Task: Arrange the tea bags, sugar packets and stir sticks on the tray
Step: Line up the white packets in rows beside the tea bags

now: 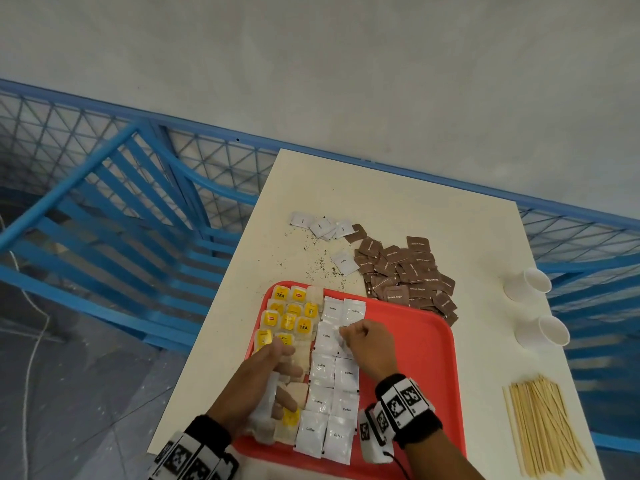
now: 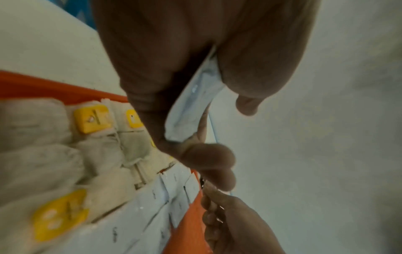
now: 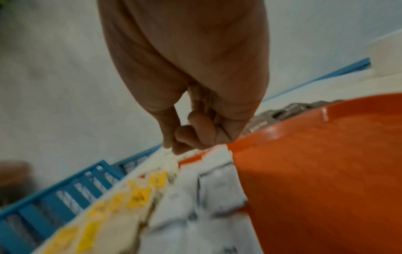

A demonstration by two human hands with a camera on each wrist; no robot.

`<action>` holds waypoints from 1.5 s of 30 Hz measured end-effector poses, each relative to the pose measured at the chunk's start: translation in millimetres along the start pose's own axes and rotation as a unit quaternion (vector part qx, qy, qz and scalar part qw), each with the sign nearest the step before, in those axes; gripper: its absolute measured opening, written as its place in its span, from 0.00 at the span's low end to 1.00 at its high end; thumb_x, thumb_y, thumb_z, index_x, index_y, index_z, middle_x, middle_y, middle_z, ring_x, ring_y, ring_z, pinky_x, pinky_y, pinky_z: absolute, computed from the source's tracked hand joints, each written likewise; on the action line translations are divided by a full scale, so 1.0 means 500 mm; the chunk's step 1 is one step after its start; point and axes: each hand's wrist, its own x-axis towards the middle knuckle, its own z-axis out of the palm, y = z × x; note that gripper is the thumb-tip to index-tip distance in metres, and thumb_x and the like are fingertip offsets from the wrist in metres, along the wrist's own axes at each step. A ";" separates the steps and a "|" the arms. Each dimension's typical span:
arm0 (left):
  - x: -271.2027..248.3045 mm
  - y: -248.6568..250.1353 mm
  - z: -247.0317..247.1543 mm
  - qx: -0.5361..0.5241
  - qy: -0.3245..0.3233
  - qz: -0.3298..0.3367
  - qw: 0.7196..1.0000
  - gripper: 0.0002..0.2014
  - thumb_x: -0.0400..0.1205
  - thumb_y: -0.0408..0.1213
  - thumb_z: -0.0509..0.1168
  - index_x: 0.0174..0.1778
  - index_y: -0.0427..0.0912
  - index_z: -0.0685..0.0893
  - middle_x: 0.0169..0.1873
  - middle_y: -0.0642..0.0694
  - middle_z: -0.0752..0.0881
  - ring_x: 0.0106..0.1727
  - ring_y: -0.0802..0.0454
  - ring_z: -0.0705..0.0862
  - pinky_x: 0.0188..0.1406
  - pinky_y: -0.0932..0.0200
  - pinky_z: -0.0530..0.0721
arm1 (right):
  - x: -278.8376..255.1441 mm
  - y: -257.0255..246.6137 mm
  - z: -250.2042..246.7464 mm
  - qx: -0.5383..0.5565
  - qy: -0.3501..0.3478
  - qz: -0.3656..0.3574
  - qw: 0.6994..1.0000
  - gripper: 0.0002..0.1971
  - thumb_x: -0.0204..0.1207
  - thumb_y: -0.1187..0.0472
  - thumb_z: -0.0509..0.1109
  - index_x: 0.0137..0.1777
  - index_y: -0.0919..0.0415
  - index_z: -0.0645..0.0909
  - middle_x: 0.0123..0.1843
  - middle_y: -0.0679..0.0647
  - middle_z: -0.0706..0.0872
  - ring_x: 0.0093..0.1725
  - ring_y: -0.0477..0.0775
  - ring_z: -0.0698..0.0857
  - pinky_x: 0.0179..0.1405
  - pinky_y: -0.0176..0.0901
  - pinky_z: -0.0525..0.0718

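A red tray (image 1: 415, 358) lies at the table's near edge. Tea bags (image 1: 287, 317) with yellow tags fill its left side, and white packets (image 1: 322, 370) lie in two columns beside them. My left hand (image 1: 277, 372) hovers over the tea bags, thumb and fingers gripping a spare white packet (image 2: 191, 103). My right hand (image 1: 346, 332) is curled above the second row, its fingertips (image 3: 174, 147) pinching the top edge of a white packet (image 1: 341, 344) lying there. Brown sugar packets (image 1: 405, 271) are heaped behind the tray. Wooden stir sticks (image 1: 543, 431) lie at the right.
A few loose white packets (image 1: 322, 225) and spilled dark grains (image 1: 318, 265) are on the table behind the tray. Two white paper cups (image 1: 530, 284) lie on their sides at the right edge. A blue railing (image 1: 104, 202) runs along the left and back.
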 end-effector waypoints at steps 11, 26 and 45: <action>-0.018 0.052 0.113 -0.131 -0.170 0.000 0.977 0.37 0.75 0.70 0.54 0.76 0.52 0.73 0.60 0.27 0.86 0.31 0.33 0.87 0.27 0.49 0.87 | -0.173 -0.089 -0.066 0.000 -0.224 -0.204 0.953 0.11 0.69 0.55 0.84 0.41 0.61 0.88 0.27 0.46 0.85 0.22 0.37 0.81 0.31 0.28 0.75; -0.047 0.041 0.149 0.169 -0.001 0.132 0.977 0.10 0.76 0.36 0.77 0.36 0.32 0.89 0.33 0.36 0.91 0.36 0.42 0.91 0.35 0.49 0.89 | -0.145 -0.032 -0.163 0.086 -0.166 -0.202 0.961 0.07 0.77 0.56 0.76 0.44 0.59 0.91 0.34 0.43 0.88 0.33 0.39 0.77 0.35 0.32 0.75; -0.027 0.005 0.156 0.020 0.053 0.096 0.994 0.16 0.77 0.45 0.74 0.40 0.32 0.87 0.34 0.37 0.90 0.37 0.51 0.89 0.32 0.58 0.84 | -0.168 0.007 -0.121 0.097 -0.153 -0.134 0.974 0.24 0.73 0.40 0.74 0.34 0.64 0.87 0.31 0.57 0.87 0.28 0.43 0.77 0.30 0.33 0.74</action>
